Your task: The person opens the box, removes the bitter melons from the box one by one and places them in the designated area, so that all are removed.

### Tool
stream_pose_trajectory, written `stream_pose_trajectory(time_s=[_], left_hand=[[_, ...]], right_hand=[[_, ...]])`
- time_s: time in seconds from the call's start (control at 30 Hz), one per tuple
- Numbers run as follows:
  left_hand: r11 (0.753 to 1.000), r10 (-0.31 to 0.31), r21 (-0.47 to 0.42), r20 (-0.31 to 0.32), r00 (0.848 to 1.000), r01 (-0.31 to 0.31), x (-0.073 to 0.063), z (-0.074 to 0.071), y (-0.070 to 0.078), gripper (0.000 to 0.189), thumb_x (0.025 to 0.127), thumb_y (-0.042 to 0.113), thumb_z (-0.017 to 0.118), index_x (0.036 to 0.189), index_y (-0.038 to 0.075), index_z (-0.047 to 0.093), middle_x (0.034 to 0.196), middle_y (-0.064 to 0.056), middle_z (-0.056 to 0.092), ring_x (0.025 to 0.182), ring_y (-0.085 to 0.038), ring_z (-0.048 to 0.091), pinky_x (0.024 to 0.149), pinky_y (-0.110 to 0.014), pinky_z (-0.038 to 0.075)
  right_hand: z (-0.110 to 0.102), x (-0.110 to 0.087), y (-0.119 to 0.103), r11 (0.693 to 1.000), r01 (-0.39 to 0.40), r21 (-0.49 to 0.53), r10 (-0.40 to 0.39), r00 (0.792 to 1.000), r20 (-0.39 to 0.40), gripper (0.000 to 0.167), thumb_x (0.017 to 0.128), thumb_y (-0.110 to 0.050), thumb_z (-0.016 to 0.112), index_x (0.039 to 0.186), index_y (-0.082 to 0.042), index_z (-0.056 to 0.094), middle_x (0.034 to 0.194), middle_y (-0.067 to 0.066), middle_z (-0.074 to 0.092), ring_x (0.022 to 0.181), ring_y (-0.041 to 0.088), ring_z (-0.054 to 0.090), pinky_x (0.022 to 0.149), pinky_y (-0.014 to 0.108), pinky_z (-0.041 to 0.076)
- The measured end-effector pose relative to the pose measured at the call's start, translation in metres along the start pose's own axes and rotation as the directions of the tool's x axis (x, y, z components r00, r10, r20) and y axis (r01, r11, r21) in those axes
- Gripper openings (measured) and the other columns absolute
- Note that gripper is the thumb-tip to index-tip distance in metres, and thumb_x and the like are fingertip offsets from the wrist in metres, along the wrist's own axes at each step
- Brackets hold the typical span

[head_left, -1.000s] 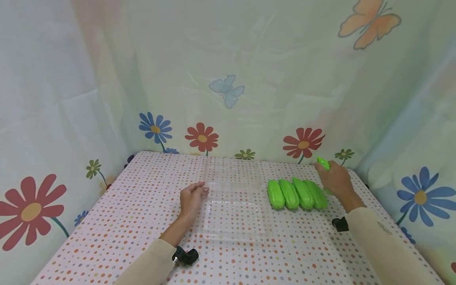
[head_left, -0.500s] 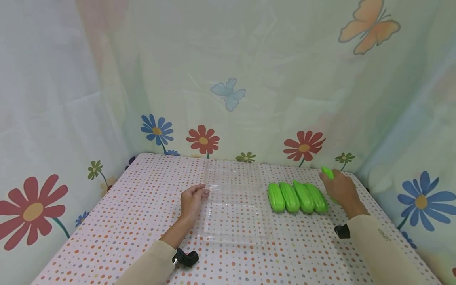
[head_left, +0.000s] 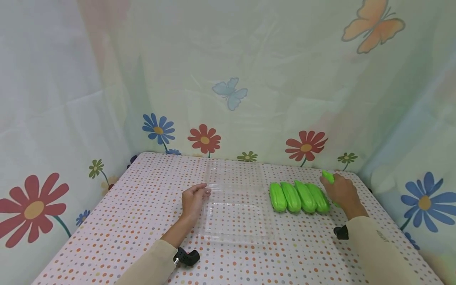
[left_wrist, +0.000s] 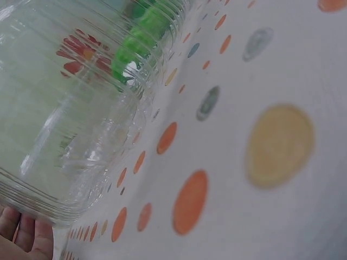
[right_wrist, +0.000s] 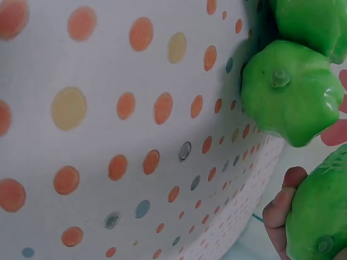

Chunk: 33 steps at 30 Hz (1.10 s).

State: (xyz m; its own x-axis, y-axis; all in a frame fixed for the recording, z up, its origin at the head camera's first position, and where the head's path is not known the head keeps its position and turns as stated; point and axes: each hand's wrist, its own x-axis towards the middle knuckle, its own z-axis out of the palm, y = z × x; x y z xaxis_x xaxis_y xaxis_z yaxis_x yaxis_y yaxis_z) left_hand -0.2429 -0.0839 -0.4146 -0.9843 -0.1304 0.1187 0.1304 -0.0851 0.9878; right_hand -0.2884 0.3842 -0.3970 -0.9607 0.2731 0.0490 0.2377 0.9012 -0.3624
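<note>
My right hand [head_left: 342,193] grips a green ribbed bitter melon [head_left: 328,177] at the right of the table, its tip poking out above the fingers. In the right wrist view, the fingers [right_wrist: 280,203] curl round the held melon [right_wrist: 317,216], and its stem end shows. Several like bitter melons [head_left: 300,196] lie side by side just left of that hand. My left hand [head_left: 192,201] holds the left edge of a clear plastic clamshell box [head_left: 233,238], which lies opened out flat. In the left wrist view, its fingertips [left_wrist: 42,238] are at the box's ridged rim [left_wrist: 32,203].
A dotted cloth [head_left: 142,213] covers the table. Flower-printed curtains [head_left: 228,51] enclose the back and both sides. The row of melons lies close to the box's right edge. Black wrist cameras [head_left: 187,257] are strapped to both wrists.
My right hand, with the bitter melon in it, has shifted slightly right and lower, away from the row. The left hand and the box hold their place. The head view has moved slightly.
</note>
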Motion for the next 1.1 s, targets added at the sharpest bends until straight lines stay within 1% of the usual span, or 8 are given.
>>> stream_pose_trajectory(time_s=[0.17, 0.27, 0.4, 0.47, 0.67, 0.83, 1.0, 1.1], left_hand=[[1.0, 0.013, -0.008, 0.008, 1.0, -0.013, 0.003, 0.0, -0.002, 0.032, 0.094, -0.006, 0.051, 0.123, -0.014, 0.062, 0.117, -0.035, 0.066, 0.115, -0.046, 0.065, 0.095, -0.038, 0.056], [1.0, 0.015, -0.012, 0.005, 1.0, -0.015, 0.005, 0.001, -0.003, 0.032, 0.094, -0.006, 0.051, 0.123, -0.014, 0.062, 0.117, -0.035, 0.066, 0.114, -0.045, 0.066, 0.095, -0.039, 0.056], [1.0, 0.008, -0.018, 0.001, 1.0, -0.007, 0.005, 0.001, -0.004, 0.032, 0.093, -0.007, 0.051, 0.123, -0.014, 0.062, 0.117, -0.035, 0.066, 0.114, -0.045, 0.066, 0.096, -0.04, 0.056], [1.0, 0.006, -0.013, -0.001, 1.0, -0.006, 0.004, 0.002, -0.003, 0.033, 0.093, -0.007, 0.051, 0.122, -0.014, 0.063, 0.116, -0.035, 0.066, 0.114, -0.046, 0.066, 0.096, -0.04, 0.056], [1.0, 0.012, 0.006, -0.006, 1.0, -0.012, 0.003, 0.002, -0.001, 0.032, 0.092, -0.007, 0.051, 0.122, -0.013, 0.063, 0.116, -0.034, 0.067, 0.112, -0.046, 0.066, 0.095, -0.04, 0.057], [1.0, 0.016, 0.023, -0.012, 1.0, -0.016, 0.003, 0.003, -0.001, 0.032, 0.093, -0.006, 0.051, 0.122, -0.013, 0.064, 0.115, -0.034, 0.068, 0.111, -0.046, 0.067, 0.094, -0.041, 0.057], [0.999, 0.018, 0.031, -0.011, 1.0, -0.018, 0.002, 0.002, -0.003, 0.032, 0.093, -0.005, 0.051, 0.122, -0.012, 0.064, 0.114, -0.032, 0.068, 0.111, -0.045, 0.067, 0.095, -0.042, 0.057], [1.0, 0.011, 0.024, -0.009, 1.0, -0.011, 0.002, 0.001, -0.003, 0.032, 0.094, -0.005, 0.051, 0.122, -0.013, 0.063, 0.114, -0.032, 0.069, 0.112, -0.045, 0.067, 0.095, -0.041, 0.057]], right_hand=[[0.0, -0.001, 0.003, 0.998, -0.054, 0.034, 0.055, 0.998, -0.013, 0.087, 0.105, -0.055, 0.036, 0.147, 0.021, 0.025, 0.139, 0.047, 0.037, 0.124, 0.062, 0.041, 0.1, 0.07, 0.041], [0.0, -0.001, 0.003, 0.995, -0.082, 0.058, 0.082, 0.997, -0.006, 0.09, 0.104, -0.058, 0.032, 0.148, 0.02, 0.022, 0.14, 0.047, 0.036, 0.124, 0.063, 0.041, 0.099, 0.07, 0.041], [0.002, -0.001, 0.002, 0.988, -0.128, 0.086, 0.126, 0.992, 0.023, 0.097, 0.102, -0.065, 0.026, 0.151, 0.018, 0.016, 0.146, 0.047, 0.028, 0.13, 0.066, 0.032, 0.104, 0.073, 0.036], [0.003, 0.0, 0.003, 0.987, -0.141, 0.084, 0.138, 0.99, 0.033, 0.099, 0.101, -0.068, 0.024, 0.152, 0.017, 0.015, 0.147, 0.047, 0.028, 0.13, 0.065, 0.032, 0.104, 0.073, 0.036], [0.007, 0.001, 0.005, 0.989, -0.141, 0.051, 0.139, 0.99, 0.039, 0.094, 0.102, -0.064, 0.027, 0.15, 0.017, 0.02, 0.139, 0.046, 0.036, 0.12, 0.064, 0.044, 0.093, 0.071, 0.043], [0.007, 0.0, 0.007, 0.987, -0.15, 0.05, 0.147, 0.987, 0.061, 0.093, 0.102, -0.063, 0.03, 0.15, 0.016, 0.02, 0.138, 0.046, 0.037, 0.118, 0.064, 0.044, 0.09, 0.072, 0.043], [0.008, -0.002, 0.008, 0.99, -0.131, 0.055, 0.125, 0.988, 0.092, 0.093, 0.101, -0.063, 0.028, 0.15, 0.015, 0.02, 0.136, 0.046, 0.038, 0.117, 0.064, 0.045, 0.088, 0.071, 0.044], [0.01, -0.001, 0.01, 0.989, -0.139, 0.054, 0.132, 0.983, 0.125, 0.093, 0.101, -0.063, 0.027, 0.15, 0.016, 0.018, 0.137, 0.046, 0.037, 0.118, 0.063, 0.045, 0.088, 0.069, 0.044]])
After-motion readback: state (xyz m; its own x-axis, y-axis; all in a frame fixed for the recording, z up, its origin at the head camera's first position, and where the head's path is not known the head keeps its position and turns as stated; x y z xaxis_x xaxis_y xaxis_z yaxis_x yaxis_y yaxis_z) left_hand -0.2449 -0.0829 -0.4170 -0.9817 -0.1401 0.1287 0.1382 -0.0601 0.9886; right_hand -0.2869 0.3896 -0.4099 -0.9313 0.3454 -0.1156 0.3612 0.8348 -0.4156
